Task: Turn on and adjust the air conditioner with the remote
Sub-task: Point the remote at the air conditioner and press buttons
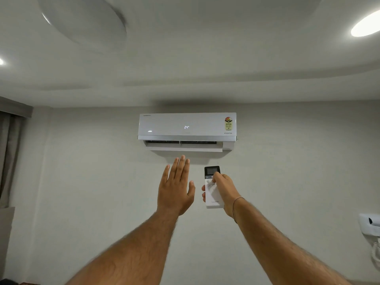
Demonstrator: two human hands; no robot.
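Note:
A white wall-mounted air conditioner (187, 128) hangs high on the wall, its front showing 24 and its bottom louver (184, 149) swung open. My right hand (225, 190) grips a white remote (213, 197) with a dark screen at its top, thumb resting on the upper buttons, pointed up at the unit. My left hand (176, 186) is raised flat just below the louver, palm facing away, fingers straight and close together, holding nothing.
A spinning ceiling fan (82, 23) blurs at the top left. A ceiling light (365, 25) glows at the top right. Dark curtains (10, 153) hang at the left edge. A white wall-mounted device with a coiled cord (372, 227) sits at the right edge.

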